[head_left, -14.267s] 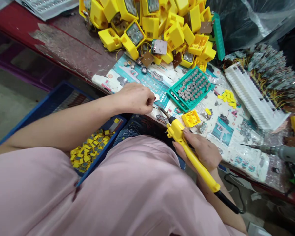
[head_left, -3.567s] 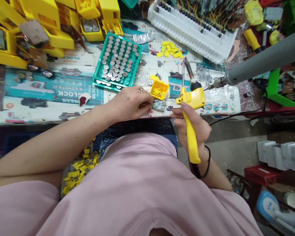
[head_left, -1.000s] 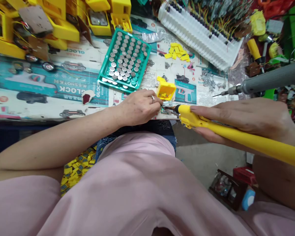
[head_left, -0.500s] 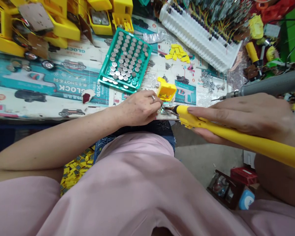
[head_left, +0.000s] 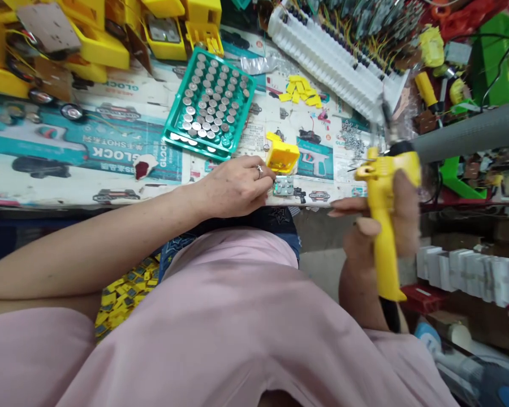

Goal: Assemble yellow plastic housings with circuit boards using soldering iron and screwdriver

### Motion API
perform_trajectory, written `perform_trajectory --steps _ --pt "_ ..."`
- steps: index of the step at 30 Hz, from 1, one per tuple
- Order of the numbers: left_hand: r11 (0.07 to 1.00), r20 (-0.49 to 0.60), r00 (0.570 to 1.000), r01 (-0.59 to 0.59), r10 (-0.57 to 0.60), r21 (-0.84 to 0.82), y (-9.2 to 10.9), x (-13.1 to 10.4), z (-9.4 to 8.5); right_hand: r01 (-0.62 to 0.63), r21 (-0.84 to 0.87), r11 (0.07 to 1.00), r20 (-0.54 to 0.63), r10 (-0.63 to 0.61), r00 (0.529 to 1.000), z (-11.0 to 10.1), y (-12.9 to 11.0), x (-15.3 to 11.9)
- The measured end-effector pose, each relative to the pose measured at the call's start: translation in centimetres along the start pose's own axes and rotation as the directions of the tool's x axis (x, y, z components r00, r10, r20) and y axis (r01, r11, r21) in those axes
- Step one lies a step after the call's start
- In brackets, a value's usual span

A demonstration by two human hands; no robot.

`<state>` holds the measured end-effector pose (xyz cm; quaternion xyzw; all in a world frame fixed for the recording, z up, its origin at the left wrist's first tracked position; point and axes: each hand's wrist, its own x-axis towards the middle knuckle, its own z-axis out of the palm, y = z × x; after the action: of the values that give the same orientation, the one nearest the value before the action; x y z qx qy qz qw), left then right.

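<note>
My left hand (head_left: pixel 240 183) rests at the table's front edge, fingers pinched at the left end of a small circuit board (head_left: pixel 284 185) with several round silvery parts on it. Just behind the board stands an open yellow plastic case (head_left: pixel 283 156). On the right, my right hand (head_left: pixel 402 220), smeared by motion, grips a yellow soldering gun (head_left: pixel 384 232) by its handle. The gun is upright, its black collar and blurred tip pointing away from me, apart from the board. A green tray (head_left: pixel 167 135) of round coin-like metal cells lies beyond my left hand.
Yellow housings (head_left: pixel 106 51) crowd the back left. A white ribbed rack (head_left: pixel 318 56) with wired parts stands at the back. Small yellow pieces (head_left: pixel 301 90) and a pile of tiny screws (head_left: pixel 352 135) lie nearby. A grey electric screwdriver (head_left: pixel 470 135) reaches in from the right.
My right hand has lifted the soldering gun off the board and swung it upright to the right. My left hand has stayed by the board, which now shows more fully.
</note>
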<state>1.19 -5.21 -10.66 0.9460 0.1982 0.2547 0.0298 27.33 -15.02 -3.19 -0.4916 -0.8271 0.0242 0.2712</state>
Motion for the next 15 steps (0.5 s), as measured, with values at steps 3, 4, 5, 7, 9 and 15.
perform_trajectory --steps 3,4,5,7,9,15 --pt "0.999 0.06 0.998 0.012 -0.014 0.034 0.3 0.2 -0.3 -0.01 -0.008 1.0 -0.023 0.009 1.0 4.8 -0.6 0.6" --pt "0.998 0.078 0.997 0.013 -0.017 0.054 0.4 0.3 -0.5 -0.007 -0.014 1.0 -0.038 0.007 0.999 6.3 -0.7 0.9" --pt "0.997 0.091 0.996 0.015 -0.021 0.074 0.5 0.3 -0.6 -0.002 -0.022 1.0 -0.066 0.001 0.998 7.8 -0.7 1.1" --pt "0.994 0.096 0.995 0.026 -0.036 0.106 0.7 0.2 -0.9 0.025 -0.051 0.998 -0.201 -0.035 0.979 10.1 -0.6 1.3" --pt "0.993 0.058 0.997 0.038 -0.044 0.114 0.7 0.0 -1.3 0.049 -0.085 0.995 -0.341 -0.075 0.937 11.5 -0.4 1.3" --pt "0.986 -0.102 0.981 0.158 -0.163 -0.054 0.1 -0.6 -2.4 0.091 -0.029 0.995 -0.367 -0.095 0.925 12.0 0.0 1.0"
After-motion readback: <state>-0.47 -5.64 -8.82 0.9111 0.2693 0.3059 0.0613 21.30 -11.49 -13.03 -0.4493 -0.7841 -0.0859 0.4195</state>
